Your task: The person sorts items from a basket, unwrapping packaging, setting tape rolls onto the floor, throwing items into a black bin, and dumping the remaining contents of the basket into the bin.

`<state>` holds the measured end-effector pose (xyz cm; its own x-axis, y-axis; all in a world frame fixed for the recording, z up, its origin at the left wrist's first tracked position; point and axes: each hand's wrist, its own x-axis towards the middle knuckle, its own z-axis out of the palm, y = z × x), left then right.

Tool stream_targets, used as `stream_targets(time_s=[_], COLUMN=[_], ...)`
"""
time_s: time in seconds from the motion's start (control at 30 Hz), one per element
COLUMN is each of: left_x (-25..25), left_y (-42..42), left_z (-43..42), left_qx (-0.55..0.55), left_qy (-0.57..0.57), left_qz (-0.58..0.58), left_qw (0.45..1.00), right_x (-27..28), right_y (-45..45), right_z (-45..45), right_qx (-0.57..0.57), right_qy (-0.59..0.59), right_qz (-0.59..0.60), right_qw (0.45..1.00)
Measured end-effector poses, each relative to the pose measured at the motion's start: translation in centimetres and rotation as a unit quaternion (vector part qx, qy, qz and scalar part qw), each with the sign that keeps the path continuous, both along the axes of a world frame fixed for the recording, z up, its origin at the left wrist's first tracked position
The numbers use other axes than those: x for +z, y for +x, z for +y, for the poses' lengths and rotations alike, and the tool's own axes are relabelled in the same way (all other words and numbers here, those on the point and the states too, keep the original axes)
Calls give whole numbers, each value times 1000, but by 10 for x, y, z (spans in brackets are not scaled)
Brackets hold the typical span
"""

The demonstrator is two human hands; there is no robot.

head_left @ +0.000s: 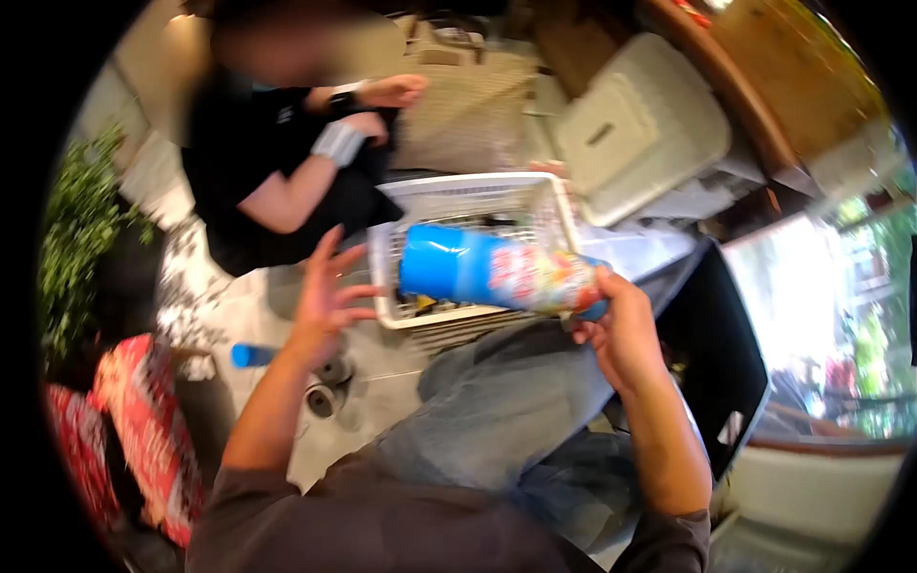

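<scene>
A blue cylindrical canister with a colourful printed label lies sideways in the air above the white plastic basket. My right hand is closed around its right end, with the thumb on top. The lettering on the label is too blurred to read. Left of the canister's broad blue end, my left hand is raised with its fingers spread, apart from it and holding nothing. Dark and mixed small items sit in the basket, partly hidden behind the canister.
A person in black sits across from me, hands near the basket's far left. On the floor are a small blue cylinder and pale round objects. A black box stands right, below a cream plastic lid. Red patterned cushions lie left.
</scene>
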<state>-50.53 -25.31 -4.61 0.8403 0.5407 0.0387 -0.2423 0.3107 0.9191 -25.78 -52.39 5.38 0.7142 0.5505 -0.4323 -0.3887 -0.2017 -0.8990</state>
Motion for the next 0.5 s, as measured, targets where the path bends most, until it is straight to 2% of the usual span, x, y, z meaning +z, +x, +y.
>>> stream_targets(time_s=[0.07, 0.1, 0.17, 0.2, 0.23, 0.27, 0.3, 0.33, 0.37, 0.43, 0.47, 0.5], left_x=[33, 30, 19, 22, 20, 11, -2, -16, -29, -66, -86, -104], left_y=[21, 10, -9, -21, -35, -57, -82, -103, -122, -158, -173, -183], left_z=[-20, -9, 14, 23, 39, 56, 73, 93, 105, 128, 138, 146], left_qx=[-39, -11, 40, 105, 164, 219, 248, 272, 295, 314, 313, 306], left_qy=[-27, 2, 63, 92, 151, 203, 281, 359, 465, 453, 463, 452], left_qz=[-56, -20, 56, 89, 150, 213, 305, 382, 398, 492, 523, 541], left_qw=[997, 1000, 996, 986, 963, 930, 875, 807, 734, 674, 643, 639], right_x=[-6, -18, -37, -47, -41, -23, -16, -8, -9, -16, -21, -29], right_y=[-37, -50, -54, -56, -46, -41, -31, -19, -6, 10, 14, 16], right_z=[44, 55, 51, 49, 35, 26, 13, -3, -19, -48, -60, -70], right_qx=[101, 110, 158, 175, 201, 185, 176, 187, 186, 175, 165, 155], right_qy=[-58, -21, -41, -44, -94, -114, -113, -123, -128, -169, -178, -187], right_qz=[-95, -61, -246, -334, -449, -475, -464, -476, -501, -497, -448, -398], right_qw=[989, 992, 955, 925, 865, 852, 861, 851, 835, 833, 861, 885])
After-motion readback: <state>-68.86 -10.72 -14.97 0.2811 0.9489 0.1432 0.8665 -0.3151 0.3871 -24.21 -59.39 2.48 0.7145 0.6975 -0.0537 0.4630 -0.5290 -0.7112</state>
